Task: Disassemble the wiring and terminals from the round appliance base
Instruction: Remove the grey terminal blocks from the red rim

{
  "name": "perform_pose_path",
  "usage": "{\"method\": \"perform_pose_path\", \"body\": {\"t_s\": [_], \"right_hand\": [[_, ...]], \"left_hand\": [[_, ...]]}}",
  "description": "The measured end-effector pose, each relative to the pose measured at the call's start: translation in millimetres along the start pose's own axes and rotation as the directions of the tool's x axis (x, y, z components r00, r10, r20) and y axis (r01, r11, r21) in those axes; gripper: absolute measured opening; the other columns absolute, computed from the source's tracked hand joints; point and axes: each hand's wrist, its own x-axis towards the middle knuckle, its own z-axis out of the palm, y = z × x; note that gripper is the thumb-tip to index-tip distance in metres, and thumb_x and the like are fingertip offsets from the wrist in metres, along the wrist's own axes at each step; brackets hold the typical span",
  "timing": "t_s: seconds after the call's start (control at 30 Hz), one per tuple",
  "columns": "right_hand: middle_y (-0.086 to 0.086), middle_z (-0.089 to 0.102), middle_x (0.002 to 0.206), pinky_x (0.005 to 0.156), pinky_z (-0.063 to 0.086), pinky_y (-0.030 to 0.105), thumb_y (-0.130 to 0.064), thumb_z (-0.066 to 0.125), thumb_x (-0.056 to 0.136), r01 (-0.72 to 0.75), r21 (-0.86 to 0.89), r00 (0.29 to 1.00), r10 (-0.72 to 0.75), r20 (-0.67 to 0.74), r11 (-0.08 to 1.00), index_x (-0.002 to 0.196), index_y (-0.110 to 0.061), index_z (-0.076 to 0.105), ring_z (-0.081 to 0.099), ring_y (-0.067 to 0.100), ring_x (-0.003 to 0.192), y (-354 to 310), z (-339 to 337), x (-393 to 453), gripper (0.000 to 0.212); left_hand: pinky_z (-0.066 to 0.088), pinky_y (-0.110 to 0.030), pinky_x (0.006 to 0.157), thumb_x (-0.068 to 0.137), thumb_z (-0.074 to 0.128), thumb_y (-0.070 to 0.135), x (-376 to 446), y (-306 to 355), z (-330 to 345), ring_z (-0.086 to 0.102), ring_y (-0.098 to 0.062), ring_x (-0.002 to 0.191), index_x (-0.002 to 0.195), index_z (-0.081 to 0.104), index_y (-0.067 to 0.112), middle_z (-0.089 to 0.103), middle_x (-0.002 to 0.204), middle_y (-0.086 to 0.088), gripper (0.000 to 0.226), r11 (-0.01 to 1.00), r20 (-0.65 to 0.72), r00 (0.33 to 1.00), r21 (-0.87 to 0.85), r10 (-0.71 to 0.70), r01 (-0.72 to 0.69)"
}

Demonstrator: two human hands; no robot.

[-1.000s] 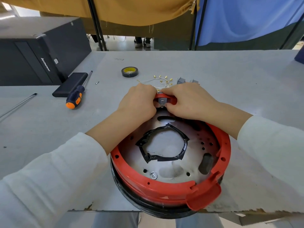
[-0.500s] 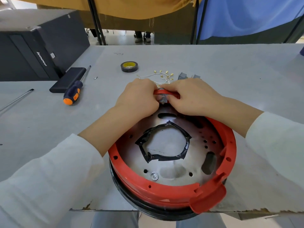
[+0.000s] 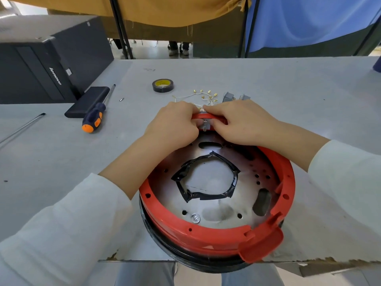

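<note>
Round red-rimmed appliance base with metal plate (image 3: pixel 216 205) sits at near edge of grey counter (image 3: pixel 288 89). Left hand (image 3: pixel 175 124) and right hand (image 3: pixel 241 122) both pinch small metal terminal (image 3: pixel 205 126) at far rim. Loose white wires with brass terminals (image 3: pixel 203 97) lie just beyond.

The round appliance base (image 3: pixel 216 203), red-rimmed with a metal floor, is lying open-side up at the table edge. White wiring with brass terminals (image 3: pixel 204 96) is lying loose just beyond it.

grey table (image 3: pixel 268 83), screwdriver (image 3: pixel 93 117), tape roll (image 3: pixel 162 85)
</note>
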Motion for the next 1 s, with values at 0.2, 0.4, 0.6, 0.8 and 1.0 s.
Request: {"method": "perform_pose_path", "body": {"t_s": [0.2,0.4,0.6,0.8,1.0], "right_hand": [[0.005,0.066,0.112,0.075,0.048,0.041,-0.026,0.041,0.091,-0.021,-0.033,1.000,0.021,-0.014,0.999,0.123,-0.024,0.055,0.058,0.032,0.098,2,3,4,0.035],[0.004,0.066,0.107,0.074,0.048,0.042,-0.028,0.041,0.091,-0.008,-0.030,1.000,0.008,-0.003,1.000,0.121,-0.024,0.055,0.058,0.032,0.096,1,4,2,0.033],[0.001,0.068,0.109,0.069,0.045,0.035,-0.038,0.047,0.091,0.050,0.010,0.997,-0.049,-0.056,0.999,0.136,-0.036,0.045,0.060,0.028,0.098,2,3,-2,0.045],[0.004,0.069,0.095,0.060,0.033,0.030,-0.029,0.052,0.088,0.046,0.015,0.994,-0.044,-0.096,0.999,0.134,-0.038,0.049,0.059,0.026,0.086,-1,4,0,0.047],[0.002,0.065,0.085,0.058,0.032,0.032,-0.027,0.051,0.087,0.034,-0.023,0.996,-0.035,-0.078,0.999,0.124,-0.035,0.056,0.048,0.023,0.074,-2,4,2,0.038]], "left_hand": [[0.033,-0.028,0.058,0.081,0.052,0.026,2,5,3,0.047,-0.027,0.073,0.094,0.068,0.026,0.052,0.073,-0.001,0.021,0.992,-0.058,0.995,0.091,-0.078,0.083],[0.032,-0.030,0.054,0.085,0.051,0.027,-1,7,3,0.049,-0.028,0.075,0.092,0.064,0.022,0.054,0.074,-0.002,0.016,0.991,-0.033,0.997,0.110,-0.067,0.070],[0.043,-0.033,0.073,0.088,0.056,0.030,-1,-1,4,0.057,-0.028,0.096,0.118,0.059,0.028,0.066,0.105,-0.003,0.030,0.997,-0.009,1.000,0.075,0.028,-0.028],[0.025,-0.030,0.051,0.086,0.058,0.031,4,-2,8,0.042,-0.024,0.070,0.093,0.062,0.024,0.043,0.065,0.005,0.011,0.989,-0.050,0.999,0.146,-0.005,0.012],[0.022,-0.026,0.045,0.081,0.057,0.021,4,4,7,0.039,-0.024,0.062,0.070,0.046,0.025,0.039,0.060,0.004,0.016,0.982,-0.076,0.997,0.188,-0.012,0.026]]}}
